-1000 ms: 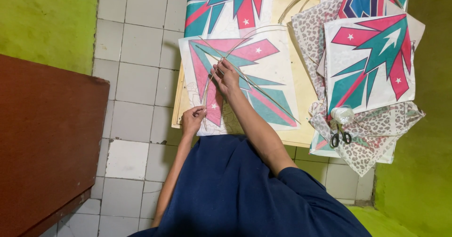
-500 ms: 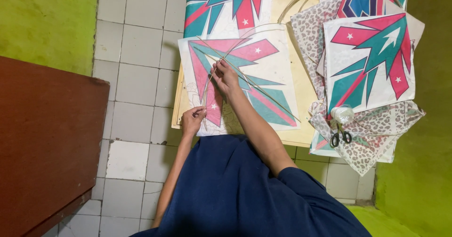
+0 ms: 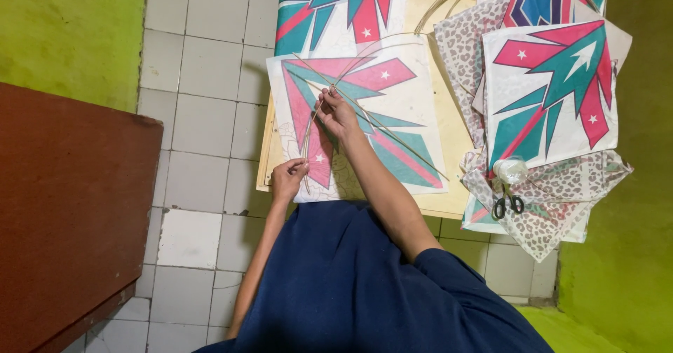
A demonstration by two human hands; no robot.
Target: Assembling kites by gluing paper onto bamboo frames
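A white kite sheet (image 3: 399, 107) printed with pink and teal shapes lies on a pale wooden board (image 3: 449, 136) in front of me. Thin bamboo sticks (image 3: 392, 125) cross on top of it. My right hand (image 3: 336, 111) pinches the sticks where they cross, near the sheet's middle. My left hand (image 3: 287, 176) grips the lower end of a bent stick at the sheet's bottom left corner. My dark blue clothing fills the bottom of the view.
A stack of similar kites (image 3: 554, 90) and leopard-print sheets (image 3: 554, 206) lies at the right, with black scissors (image 3: 506, 204) and a spool of thread (image 3: 510, 171) on it. Another kite (image 3: 336, 9) lies beyond. A brown table (image 3: 63, 206) stands at the left on the tiled floor.
My hands have stayed almost in place on the sticks; the right fingers shifted slightly at the crossing.
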